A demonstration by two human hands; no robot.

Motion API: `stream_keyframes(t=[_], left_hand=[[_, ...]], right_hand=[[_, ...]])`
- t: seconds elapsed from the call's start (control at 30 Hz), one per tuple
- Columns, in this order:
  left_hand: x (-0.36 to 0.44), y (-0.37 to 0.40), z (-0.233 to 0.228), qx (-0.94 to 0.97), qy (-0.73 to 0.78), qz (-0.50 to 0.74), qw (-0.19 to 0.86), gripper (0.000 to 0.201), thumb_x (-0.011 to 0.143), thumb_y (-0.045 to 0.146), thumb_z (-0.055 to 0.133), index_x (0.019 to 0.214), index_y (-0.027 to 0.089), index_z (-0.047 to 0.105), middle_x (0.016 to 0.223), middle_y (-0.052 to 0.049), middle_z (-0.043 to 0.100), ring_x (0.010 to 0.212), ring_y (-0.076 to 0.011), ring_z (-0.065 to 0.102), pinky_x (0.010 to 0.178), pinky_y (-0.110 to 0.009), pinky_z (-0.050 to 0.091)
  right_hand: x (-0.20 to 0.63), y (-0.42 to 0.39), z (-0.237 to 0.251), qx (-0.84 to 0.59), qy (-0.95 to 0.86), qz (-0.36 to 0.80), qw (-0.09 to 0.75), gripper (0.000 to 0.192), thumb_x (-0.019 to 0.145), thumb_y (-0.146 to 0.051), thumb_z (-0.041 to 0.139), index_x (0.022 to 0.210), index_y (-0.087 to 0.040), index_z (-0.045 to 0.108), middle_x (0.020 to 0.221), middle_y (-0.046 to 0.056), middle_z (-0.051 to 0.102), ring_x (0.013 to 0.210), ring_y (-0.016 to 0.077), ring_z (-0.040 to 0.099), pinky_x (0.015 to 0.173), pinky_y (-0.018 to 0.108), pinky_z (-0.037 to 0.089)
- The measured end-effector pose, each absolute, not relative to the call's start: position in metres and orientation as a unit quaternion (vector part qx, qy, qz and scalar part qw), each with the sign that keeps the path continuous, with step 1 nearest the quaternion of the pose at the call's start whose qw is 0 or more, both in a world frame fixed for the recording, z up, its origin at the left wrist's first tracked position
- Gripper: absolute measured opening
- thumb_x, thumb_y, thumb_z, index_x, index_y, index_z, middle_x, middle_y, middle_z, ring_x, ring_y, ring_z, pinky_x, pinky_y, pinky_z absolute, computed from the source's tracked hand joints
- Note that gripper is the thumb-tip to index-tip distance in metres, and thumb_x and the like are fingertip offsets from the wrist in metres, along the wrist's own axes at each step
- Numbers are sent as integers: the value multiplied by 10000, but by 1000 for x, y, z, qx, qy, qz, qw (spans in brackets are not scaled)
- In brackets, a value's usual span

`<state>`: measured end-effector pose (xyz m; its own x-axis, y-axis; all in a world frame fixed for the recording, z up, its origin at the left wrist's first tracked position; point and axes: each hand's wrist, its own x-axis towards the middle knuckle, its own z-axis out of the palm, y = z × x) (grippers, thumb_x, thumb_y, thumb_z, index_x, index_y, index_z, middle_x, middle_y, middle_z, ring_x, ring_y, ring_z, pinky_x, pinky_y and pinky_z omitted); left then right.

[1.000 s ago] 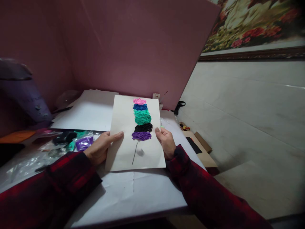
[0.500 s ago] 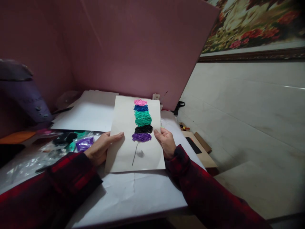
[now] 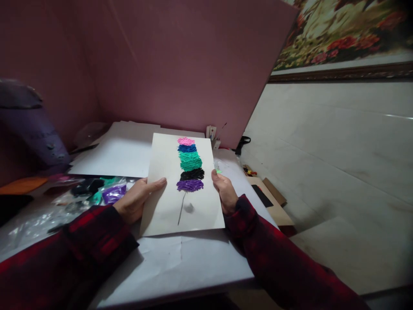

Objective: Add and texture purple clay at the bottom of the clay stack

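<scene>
Between my two hands I hold a white sheet of stiff paper or card (image 3: 164, 168), tilted up above the table. A column of raised, textured bands runs down it: pink, blue, a wide green band (image 3: 190, 161), black, and purple (image 3: 190, 185). Under the purple band are a thin dark line and a small grey smudge. My left hand (image 3: 138, 198) grips the left edge, thumb on the front and fingers hidden behind. My right hand (image 3: 225, 191) pinches the right edge the same way, its thumb near the black band.
White paper sheets (image 3: 119, 148) lie behind on the white-covered table (image 3: 193, 262). Clear plastic packets with purple (image 3: 114, 194), green and black contents are at left, near a purple bag-like object (image 3: 35, 125). A cardboard piece (image 3: 277, 202) stands by the tiled wall at right.
The card's top has shifted slightly left and down. My right thumb sits closer to the card's right edge, and more of the table shows behind it. My left hand keeps its grip.
</scene>
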<state>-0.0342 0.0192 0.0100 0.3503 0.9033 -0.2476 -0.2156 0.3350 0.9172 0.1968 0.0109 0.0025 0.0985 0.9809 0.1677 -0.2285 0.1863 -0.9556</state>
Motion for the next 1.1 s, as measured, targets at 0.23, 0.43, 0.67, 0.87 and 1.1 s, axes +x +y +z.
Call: stream_keyframes(t=[0.23,0.43,0.67,0.87,1.1], left_hand=[[-35,19,9,422,409,395,706,522,711,343,755,1150,98,613,842,-141,740,693,-301,703,620,-369,581],[-34,20,9,422,404,394,709,470,756,328,723,1156,107,612,841,-130,741,699,-296,703,632,-375,584],[-33,19,11,425,405,397,705,479,758,282,716,1185,97,601,839,-142,740,695,-295,706,623,-365,587],[-32,18,13,429,411,398,699,460,759,266,714,1169,89,603,804,-130,739,666,-286,701,603,-356,588],[-34,20,10,434,410,397,697,474,748,285,726,1170,103,612,823,-128,739,694,-296,705,625,-364,584]], right_hand=[[196,10,2,-382,-437,562,590,374,605,-375,792,886,-170,657,725,22,706,625,191,638,601,322,516],[195,10,3,-370,-424,577,592,350,594,-328,790,883,-173,668,756,17,717,625,176,636,640,318,512],[197,13,0,-376,-417,576,594,324,609,-366,785,834,-166,662,649,2,682,551,162,590,565,296,475],[198,14,-1,-376,-414,577,595,368,599,-376,795,864,-161,658,630,-13,657,545,152,574,564,290,462],[197,13,1,-378,-409,578,596,366,602,-361,795,873,-157,657,656,-4,667,553,154,583,571,297,471]])
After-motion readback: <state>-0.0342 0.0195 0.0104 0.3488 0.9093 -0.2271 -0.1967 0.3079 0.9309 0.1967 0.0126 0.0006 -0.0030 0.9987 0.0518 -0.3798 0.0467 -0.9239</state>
